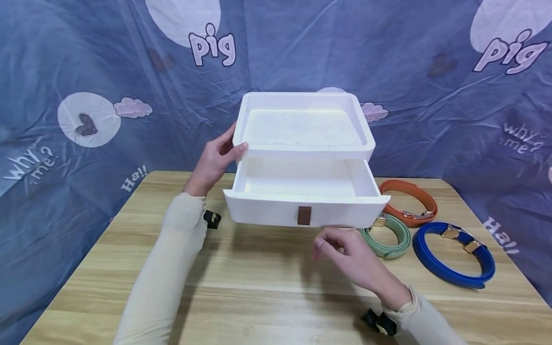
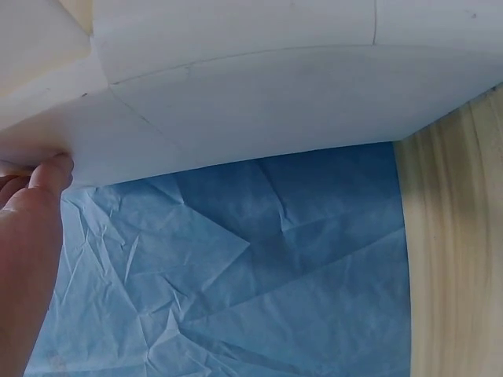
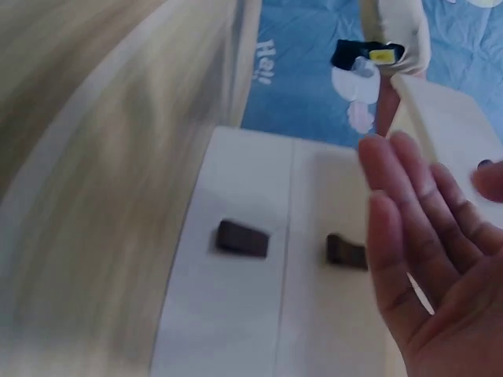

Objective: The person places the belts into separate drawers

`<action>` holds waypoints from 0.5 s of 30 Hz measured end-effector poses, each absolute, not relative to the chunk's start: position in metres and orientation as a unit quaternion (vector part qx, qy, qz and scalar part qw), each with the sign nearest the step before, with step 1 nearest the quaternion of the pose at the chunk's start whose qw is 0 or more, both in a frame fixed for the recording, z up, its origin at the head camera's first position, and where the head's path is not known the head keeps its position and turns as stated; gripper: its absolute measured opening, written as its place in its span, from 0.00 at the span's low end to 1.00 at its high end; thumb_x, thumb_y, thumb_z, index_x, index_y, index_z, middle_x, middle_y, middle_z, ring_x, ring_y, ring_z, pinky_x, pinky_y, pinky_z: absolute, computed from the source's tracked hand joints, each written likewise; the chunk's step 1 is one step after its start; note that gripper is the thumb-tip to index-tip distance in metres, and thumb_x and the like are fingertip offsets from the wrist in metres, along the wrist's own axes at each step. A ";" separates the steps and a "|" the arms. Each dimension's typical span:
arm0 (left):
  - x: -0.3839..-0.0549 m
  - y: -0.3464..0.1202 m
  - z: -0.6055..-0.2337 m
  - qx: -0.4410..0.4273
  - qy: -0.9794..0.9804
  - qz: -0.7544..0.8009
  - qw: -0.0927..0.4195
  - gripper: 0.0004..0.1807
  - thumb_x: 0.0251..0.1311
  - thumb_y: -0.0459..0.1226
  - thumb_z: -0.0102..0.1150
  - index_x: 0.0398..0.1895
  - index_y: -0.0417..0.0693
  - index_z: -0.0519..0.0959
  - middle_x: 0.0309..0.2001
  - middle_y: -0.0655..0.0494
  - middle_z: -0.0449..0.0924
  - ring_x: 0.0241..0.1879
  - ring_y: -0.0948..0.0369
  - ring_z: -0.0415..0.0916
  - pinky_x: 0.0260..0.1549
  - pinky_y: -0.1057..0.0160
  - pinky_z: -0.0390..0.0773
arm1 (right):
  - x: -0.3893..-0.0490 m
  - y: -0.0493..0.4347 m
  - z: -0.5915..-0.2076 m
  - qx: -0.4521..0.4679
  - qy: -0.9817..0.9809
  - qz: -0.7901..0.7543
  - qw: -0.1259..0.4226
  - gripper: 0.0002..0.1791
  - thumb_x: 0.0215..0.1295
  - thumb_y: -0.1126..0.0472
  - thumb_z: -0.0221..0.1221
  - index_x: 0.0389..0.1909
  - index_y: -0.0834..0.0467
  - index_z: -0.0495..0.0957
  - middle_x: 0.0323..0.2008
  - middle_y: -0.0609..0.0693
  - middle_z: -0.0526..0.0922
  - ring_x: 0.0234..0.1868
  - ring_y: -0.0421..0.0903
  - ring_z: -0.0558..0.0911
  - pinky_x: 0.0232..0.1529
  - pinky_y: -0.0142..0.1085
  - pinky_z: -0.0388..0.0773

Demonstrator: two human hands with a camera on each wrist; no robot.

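A white drawer box [image 1: 368, 143] with a shallow tray-like top stands on the table, its upper drawer [image 1: 263, 209] pulled out toward me. Nothing lies in the part of that drawer I can see. A brown pull tab [image 1: 304, 215] sits mid-front. My left hand [image 1: 211, 160] grips the box's left side, thumb on the top rim near the corner. Just below the drawer front, my right hand [image 1: 351, 256] hovers with loosely bent fingers, holding nothing. Two lower drawer fronts [image 3: 244, 173] with brown tabs are closed in the right wrist view.
Right of the box lie a coiled orange belt [image 1: 390, 187], a green belt [image 1: 405, 239] and a blue belt [image 1: 435, 266] with gold buckles. The wooden table [image 1: 267, 306] extends in front. A blue printed cloth [image 1: 280, 48] hangs behind.
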State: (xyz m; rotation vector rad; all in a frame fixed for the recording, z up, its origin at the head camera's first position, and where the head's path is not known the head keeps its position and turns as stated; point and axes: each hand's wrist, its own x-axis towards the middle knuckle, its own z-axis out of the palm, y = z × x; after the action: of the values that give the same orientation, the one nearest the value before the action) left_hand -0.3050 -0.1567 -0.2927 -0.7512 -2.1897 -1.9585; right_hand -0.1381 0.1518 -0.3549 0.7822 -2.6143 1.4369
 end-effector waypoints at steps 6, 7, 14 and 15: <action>-0.305 -0.155 -0.293 -0.253 -0.725 -0.637 0.060 0.38 0.65 0.43 0.59 0.76 0.51 0.57 0.70 0.48 0.63 0.63 0.54 0.67 0.57 0.55 0.70 | -0.137 0.173 -0.365 0.255 -0.891 0.375 -0.032 0.09 0.73 0.54 0.55 0.36 0.49 0.82 0.32 0.40 0.83 0.33 0.38 0.80 0.34 0.37 0.77; -0.305 -0.155 -0.293 -0.254 -0.726 -0.636 0.062 0.38 0.65 0.43 0.59 0.76 0.51 0.56 0.70 0.48 0.63 0.63 0.53 0.67 0.57 0.55 0.70 | -0.137 0.177 -0.367 0.256 -0.894 0.365 -0.042 0.09 0.73 0.54 0.55 0.37 0.49 0.82 0.33 0.40 0.83 0.34 0.37 0.79 0.35 0.38 0.77; -0.303 -0.152 -0.293 -0.248 -0.732 -0.631 0.066 0.40 0.65 0.45 0.58 0.77 0.51 0.55 0.71 0.47 0.62 0.64 0.53 0.66 0.58 0.53 0.69 | -0.136 0.205 -0.378 0.241 -0.926 0.286 -0.054 0.10 0.69 0.50 0.59 0.45 0.49 0.82 0.44 0.38 0.80 0.48 0.45 0.78 0.48 0.50 0.75; -0.303 -0.152 -0.293 -0.246 -0.733 -0.630 0.066 0.40 0.65 0.45 0.58 0.77 0.52 0.54 0.71 0.47 0.62 0.63 0.53 0.66 0.58 0.53 0.69 | -0.136 0.209 -0.379 0.236 -0.930 0.277 -0.051 0.10 0.69 0.50 0.60 0.45 0.49 0.81 0.45 0.40 0.80 0.50 0.47 0.78 0.49 0.51 0.74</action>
State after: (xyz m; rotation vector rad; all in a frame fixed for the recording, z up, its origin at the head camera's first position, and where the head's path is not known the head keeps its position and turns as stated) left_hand -0.3029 -0.1519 -0.2932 -0.7421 -2.2115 -1.9017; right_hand -0.1359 0.2093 -0.3785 0.7652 -3.0206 0.8985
